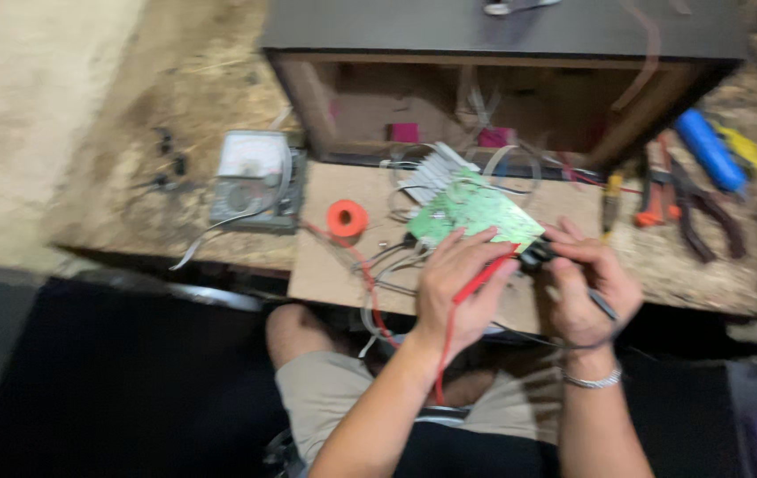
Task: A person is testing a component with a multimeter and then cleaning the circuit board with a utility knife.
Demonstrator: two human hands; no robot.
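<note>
Green and flat, the printed circuit board lies tilted on a brown hardboard sheet in front of me, probably so both probe tips can reach it while I sit. My left hand is curled closed around a thin red test probe at the board's near edge, and my right hand is pinched shut on a black probe just beside the board's right corner. Left of the board sits an orange solder spool and, farther left, a grey analogue meter; well right of the board lie red-handled pliers and a blue-handled tool.
</note>
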